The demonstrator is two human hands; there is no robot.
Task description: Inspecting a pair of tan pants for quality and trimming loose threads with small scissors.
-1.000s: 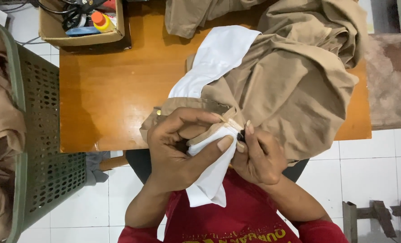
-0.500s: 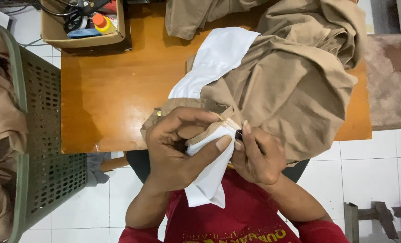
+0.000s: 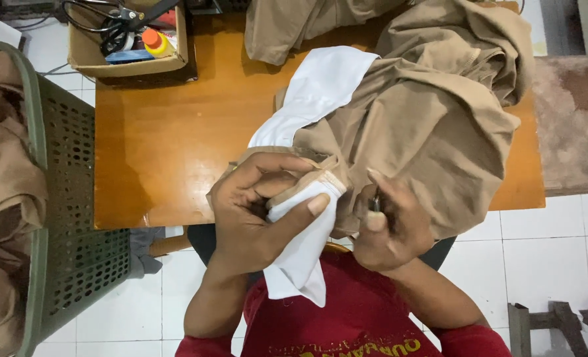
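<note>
head view: cardboard box [image 3: 132, 63] holds scissors [image 3: 106, 23], orange-capped bottle [image 3: 156, 43].

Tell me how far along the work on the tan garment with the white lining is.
In hand: the left hand pinches the white pocket lining of the tan cloth garment, while the right hand holds a small dark tool against the cloth. Possibly finished or waiting: tan cloth fills the green plastic basket. Another tan piece lies on the wooden table.
</note>
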